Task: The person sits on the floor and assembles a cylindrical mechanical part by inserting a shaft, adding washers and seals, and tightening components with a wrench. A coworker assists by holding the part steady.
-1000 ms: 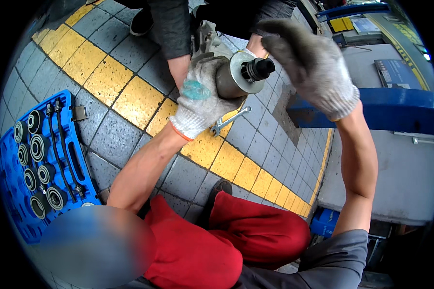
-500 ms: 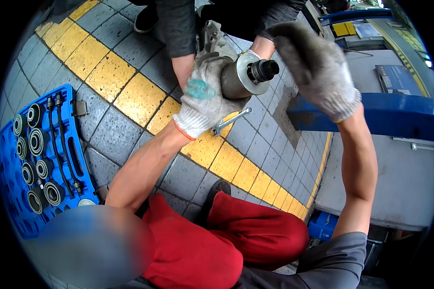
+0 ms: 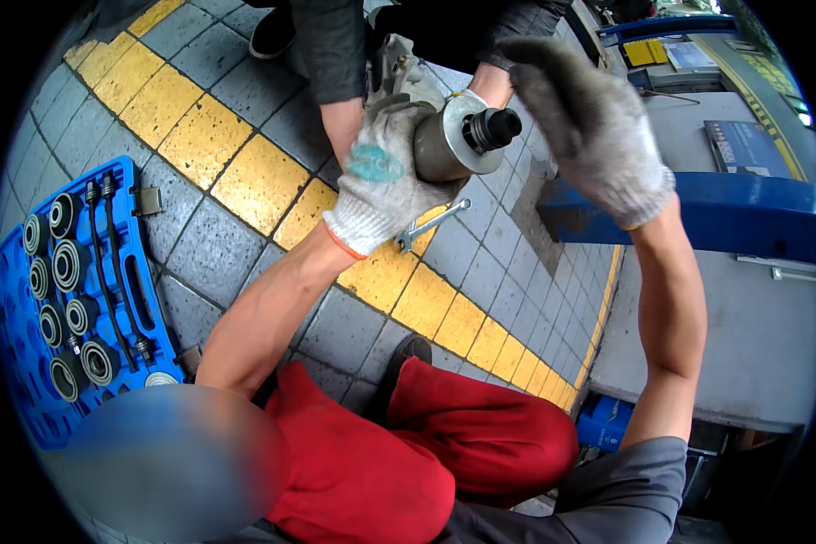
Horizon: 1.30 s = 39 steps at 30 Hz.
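My left hand [image 3: 385,172], in a white knit glove with a green patch, is wrapped round a grey metal sleeve [image 3: 435,154]. A black threaded bolt head [image 3: 494,129] sticks out of the sleeve's round end, toward the right. Behind the sleeve is a light metal casting [image 3: 397,68], which a co-worker's bare forearms [image 3: 340,127] reach from the top; their fingers are mostly hidden. To the right of the bolt, apart from it, I hold up my right hand [image 3: 598,136] in a dirty glove, fingers stretched out and nothing visible in it.
A combination wrench [image 3: 433,225] lies on the tiled floor below the sleeve. At left, a blue tool case [image 3: 150,299] holds several round adapters and two long black threaded rods [image 3: 104,263]. A blue steel beam [image 3: 689,213] and a small blue box [image 3: 605,422] are at right.
Hardly anything differs. The sleeve and both my hands sit very slightly further left and up; my right hand stays raised with its fingers stretched out.
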Available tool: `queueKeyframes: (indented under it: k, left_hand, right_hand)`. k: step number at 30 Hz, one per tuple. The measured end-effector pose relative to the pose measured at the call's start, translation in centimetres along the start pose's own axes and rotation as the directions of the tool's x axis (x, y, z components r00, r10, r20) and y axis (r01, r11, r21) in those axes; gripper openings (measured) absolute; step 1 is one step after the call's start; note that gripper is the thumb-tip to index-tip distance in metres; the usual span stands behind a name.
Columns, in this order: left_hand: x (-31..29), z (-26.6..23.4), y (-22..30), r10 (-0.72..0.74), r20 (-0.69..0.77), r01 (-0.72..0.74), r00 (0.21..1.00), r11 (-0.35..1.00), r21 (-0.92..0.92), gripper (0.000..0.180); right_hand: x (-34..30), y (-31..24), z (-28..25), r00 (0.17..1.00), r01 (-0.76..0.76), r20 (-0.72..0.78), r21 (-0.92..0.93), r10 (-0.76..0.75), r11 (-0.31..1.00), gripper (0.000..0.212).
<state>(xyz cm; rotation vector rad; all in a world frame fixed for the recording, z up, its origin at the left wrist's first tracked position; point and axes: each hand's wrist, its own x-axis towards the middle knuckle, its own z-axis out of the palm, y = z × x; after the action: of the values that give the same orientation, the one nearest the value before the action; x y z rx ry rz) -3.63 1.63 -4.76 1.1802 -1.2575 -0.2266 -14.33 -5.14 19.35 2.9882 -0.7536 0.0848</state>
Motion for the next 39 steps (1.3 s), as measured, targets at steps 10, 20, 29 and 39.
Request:
queueKeyframes:
  k: [10, 20, 29, 39]
  left_hand:
    - [0.2, -0.2, 0.2, -0.001, -0.007, 0.001, 1.000, 1.000, 0.008, 0.087]
    - [0.4, 0.0, -0.1, -0.013, 0.042, 0.014, 0.999, 0.999, -0.029, 0.086]
    - [0.3, 0.2, -0.3, 0.021, -0.011, -0.021, 1.000, 0.999, 0.029, 0.087]
    - [0.2, -0.6, -1.0, 0.046, 0.015, -0.046, 0.999, 0.999, 0.008, 0.088]
  right_hand:
    - [-0.5, -0.8, -0.1, 0.995, 0.070, -0.074, 0.048, -0.066, 0.996, 0.039]
    - [-3.8, -3.7, -1.4, 0.832, -0.417, -0.001, 0.657, 0.554, 0.627, 0.036]
    - [-10.5, 1.3, 4.1, 0.645, 0.452, 0.214, 0.666, 0.733, -0.593, 0.038]
    - [-4.5, 4.3, 3.3, 0.751, 0.053, 0.317, 0.845, 0.579, -0.532, 0.042]
